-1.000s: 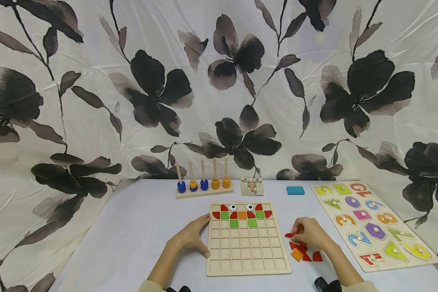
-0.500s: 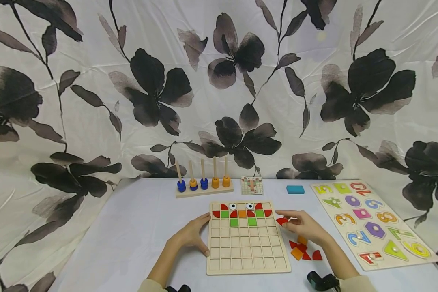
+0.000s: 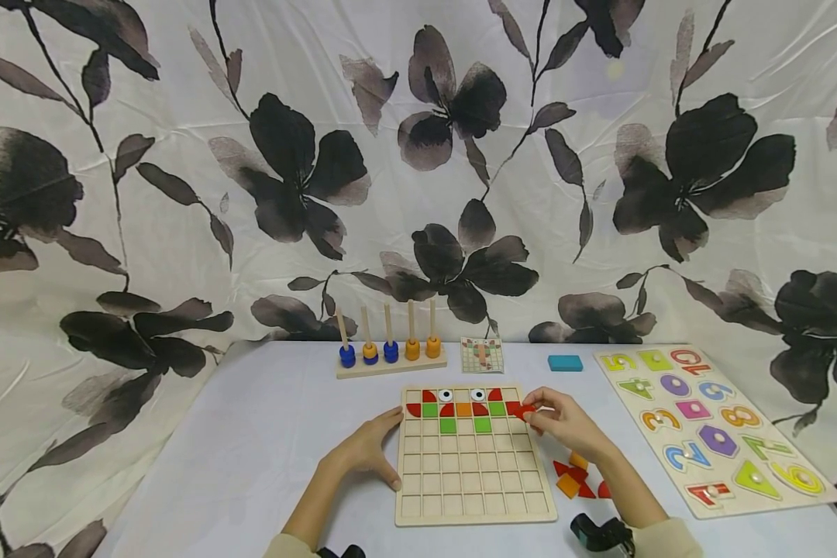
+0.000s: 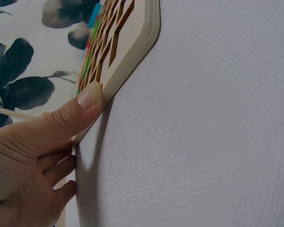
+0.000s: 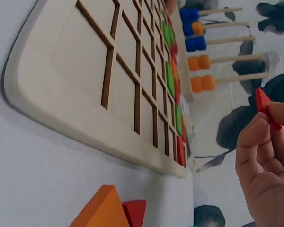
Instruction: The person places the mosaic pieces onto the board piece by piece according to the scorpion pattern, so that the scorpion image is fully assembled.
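Red piece (image 5: pixel 262 102) is pinched in the right grip (image 3: pixel 565 421), forearm (image 3: pixel 629 484) angled inward.

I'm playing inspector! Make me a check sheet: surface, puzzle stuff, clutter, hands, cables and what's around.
Surface: white tabletop.
Puzzle stuff: grid board with coloured pieces in its far rows; loose pieces lie to its right.
Clutter: bead stand, picture card, blue block, number board.
Hands: left hand touches the grid board's left edge; right hand pinches a red piece.
Cables: nothing seen.
Surroundings: floral cloth behind.
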`<state>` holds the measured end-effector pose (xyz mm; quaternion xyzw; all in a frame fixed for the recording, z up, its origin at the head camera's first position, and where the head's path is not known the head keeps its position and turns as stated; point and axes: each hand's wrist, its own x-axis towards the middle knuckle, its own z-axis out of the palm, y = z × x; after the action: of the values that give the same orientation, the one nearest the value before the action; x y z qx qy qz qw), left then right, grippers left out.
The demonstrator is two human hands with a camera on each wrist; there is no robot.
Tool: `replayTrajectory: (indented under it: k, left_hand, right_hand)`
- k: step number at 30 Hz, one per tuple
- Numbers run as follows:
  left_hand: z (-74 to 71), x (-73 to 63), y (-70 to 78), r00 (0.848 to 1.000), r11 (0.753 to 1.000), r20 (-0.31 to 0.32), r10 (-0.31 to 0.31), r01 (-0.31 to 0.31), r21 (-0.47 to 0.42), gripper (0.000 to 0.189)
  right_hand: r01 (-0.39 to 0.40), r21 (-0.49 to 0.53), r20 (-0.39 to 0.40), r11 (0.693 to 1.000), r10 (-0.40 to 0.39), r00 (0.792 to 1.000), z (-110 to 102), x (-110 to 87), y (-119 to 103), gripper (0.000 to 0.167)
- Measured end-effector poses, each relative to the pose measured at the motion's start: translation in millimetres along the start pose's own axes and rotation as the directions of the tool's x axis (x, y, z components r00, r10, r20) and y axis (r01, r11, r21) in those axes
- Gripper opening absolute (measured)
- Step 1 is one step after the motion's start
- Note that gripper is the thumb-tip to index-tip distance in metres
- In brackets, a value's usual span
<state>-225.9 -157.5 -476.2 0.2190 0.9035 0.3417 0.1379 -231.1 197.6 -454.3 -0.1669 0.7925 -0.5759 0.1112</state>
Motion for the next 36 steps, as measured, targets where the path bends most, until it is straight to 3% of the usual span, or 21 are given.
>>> replayTrajectory:
  k: [7, 12, 18, 24, 30, 32, 36]
  left_hand:
    - [0.8, -0.4, -1.3, 1.000, 1.000, 0.000, 0.003, -0.003, -0.003, 0.109]
    - [1.3, -0.1, -2.3, 1.000, 1.000, -0.004, 0.003, -0.003, 0.000, 0.110]
    - [1.3, -0.4, -3.0, 1.000, 1.000, -0.002, 0.004, -0.004, 0.000, 0.111]
    - [1.5, 0.9, -4.3, 1.000, 1.000, -0.003, 0.015, -0.015, 0.003, 0.110]
    - [2.0, 1.2, -5.0, 1.000, 1.000, -0.005, 0.011, -0.011, 0.010, 0.110]
    - [1.6, 0.6, -4.0, 1.000, 1.000, -0.003, 0.007, -0.006, 0.012, 0.110]
    - [1.4, -0.6, -0.9, 1.000, 1.000, -0.004, 0.006, -0.006, 0.012, 0.109]
  right_hand:
    - [-0.024, 0.077, -0.096, 0.997, 0.031, 0.995, 5.5, 4.6, -4.1, 0.032]
    - [0.011, 0.050, -0.036, 0.999, -0.009, 0.999, 4.2, 5.5, -6.2, 0.045]
    - [0.006, 0.025, 0.017, 1.000, -0.006, 1.000, 3.7, 4.2, -6.3, 0.038]
    - [-0.011, 0.049, -0.090, 0.999, 0.016, 0.996, 8.2, 8.4, -7.4, 0.032]
    - [-0.068, 0.068, -0.212, 0.995, 0.081, 0.974, 16.2, 13.8, -12.1, 0.029]
    - [-0.057, 0.061, -0.193, 0.997, 0.068, 0.979, 18.9, 15.4, -12.3, 0.028]
    - [0.001, 0.006, -0.081, 1.000, -0.001, 0.997, 25.4, 19.4, -9.6, 0.028]
